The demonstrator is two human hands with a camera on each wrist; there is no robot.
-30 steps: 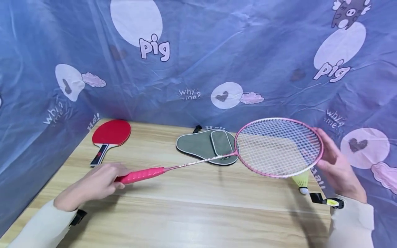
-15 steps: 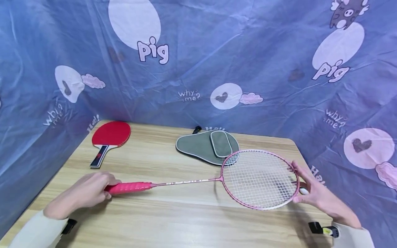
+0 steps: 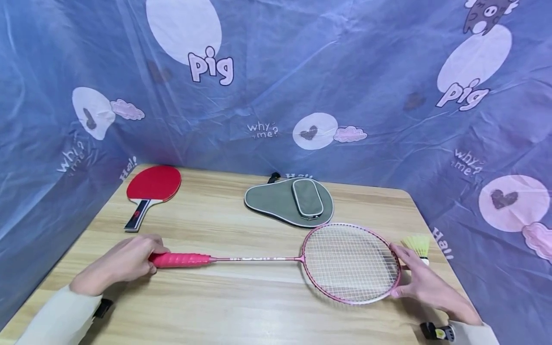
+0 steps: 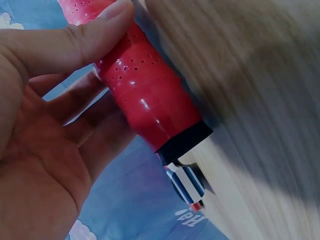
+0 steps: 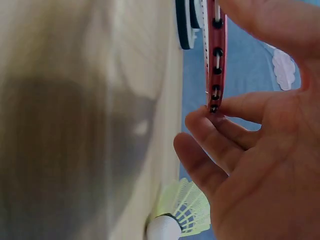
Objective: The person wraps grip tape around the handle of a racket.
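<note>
A badminton racket [image 3: 351, 263] with a pink frame and white strings lies crosswise, level and low over the table. My left hand [image 3: 125, 262] holds the end of its red grip [image 4: 150, 95], thumb on one side and fingers on the other. At the far end of the racket head, my right hand [image 3: 424, 282] holds the rim [image 5: 216, 60] between thumb and fingers. In the right wrist view a gap shows between the rim and the tabletop. Behind the right hand lies a yellow shuttlecock [image 3: 417, 245], partly hidden by it in the head view.
A red table tennis paddle [image 3: 154, 184] lies at the back left of the wooden table [image 3: 241, 306]. Near the back middle lies a green paddle case [image 3: 276, 201] with a small zipped pocket. Blue printed cloth [image 3: 267, 86] walls the back and sides.
Both hands have lowered the racket toward the table and nearer to me. Its head has swung down from tilted to level, and the paddle case and shuttlecock behind it now show more fully.
</note>
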